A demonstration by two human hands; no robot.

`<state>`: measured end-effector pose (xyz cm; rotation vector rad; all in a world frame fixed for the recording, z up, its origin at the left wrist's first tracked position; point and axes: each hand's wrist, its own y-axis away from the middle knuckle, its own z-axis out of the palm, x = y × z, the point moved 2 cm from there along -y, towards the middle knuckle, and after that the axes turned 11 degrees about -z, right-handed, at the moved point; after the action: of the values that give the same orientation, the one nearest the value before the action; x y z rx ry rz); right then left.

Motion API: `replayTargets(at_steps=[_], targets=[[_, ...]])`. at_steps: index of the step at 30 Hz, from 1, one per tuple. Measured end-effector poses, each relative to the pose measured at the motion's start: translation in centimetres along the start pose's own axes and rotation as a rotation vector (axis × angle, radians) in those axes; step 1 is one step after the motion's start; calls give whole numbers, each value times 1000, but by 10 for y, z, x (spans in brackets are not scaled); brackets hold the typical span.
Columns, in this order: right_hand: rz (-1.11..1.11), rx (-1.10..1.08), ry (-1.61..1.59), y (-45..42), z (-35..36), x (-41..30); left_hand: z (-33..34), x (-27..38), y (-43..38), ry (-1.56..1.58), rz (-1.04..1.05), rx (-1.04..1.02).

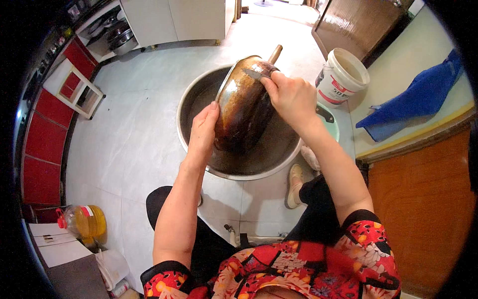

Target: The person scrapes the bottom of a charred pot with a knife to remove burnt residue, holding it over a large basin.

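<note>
My left hand (203, 125) grips the near-left rim of a wok (239, 108), thumb on its outer side. The wok is tipped on edge, and its scorched brown-and-black outer surface faces me. A wooden-looking handle (275, 54) sticks out at its far end. In my right hand (293, 95) is a small metal blade (253, 73), its tip lying against the wok near the far end. Whatever handle the blade has is hidden by my fingers. Below, a wide metal basin (254, 176) holds dark, murky water, and the wok's lower end is inside it.
To the right stand a white plastic bucket (338, 84) and a pale green basin (333, 123) with a black-handled utensil (325, 113). A blue cloth (414, 97) hangs by the wall. At left are a white stool (80, 89) and an oil jug (87, 222). My shoe (295, 185) is near the basin.
</note>
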<state>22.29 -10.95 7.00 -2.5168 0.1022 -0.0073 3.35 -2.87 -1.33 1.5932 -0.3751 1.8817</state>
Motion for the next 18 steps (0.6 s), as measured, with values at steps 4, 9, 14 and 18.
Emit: replayTargets(at_steps=[4,9,14,18], targets=[[22,-24,17,1,-6,-7,1,-10,9,107,8,25],[-214,-14,-44,30,1,-48,3,-9,4,146,92,96],[-122,56,78,9,-14,-32,8,2,1,48,130,148],[-274,36,2,37,-9,-57,8,9,6,90,92,111]])
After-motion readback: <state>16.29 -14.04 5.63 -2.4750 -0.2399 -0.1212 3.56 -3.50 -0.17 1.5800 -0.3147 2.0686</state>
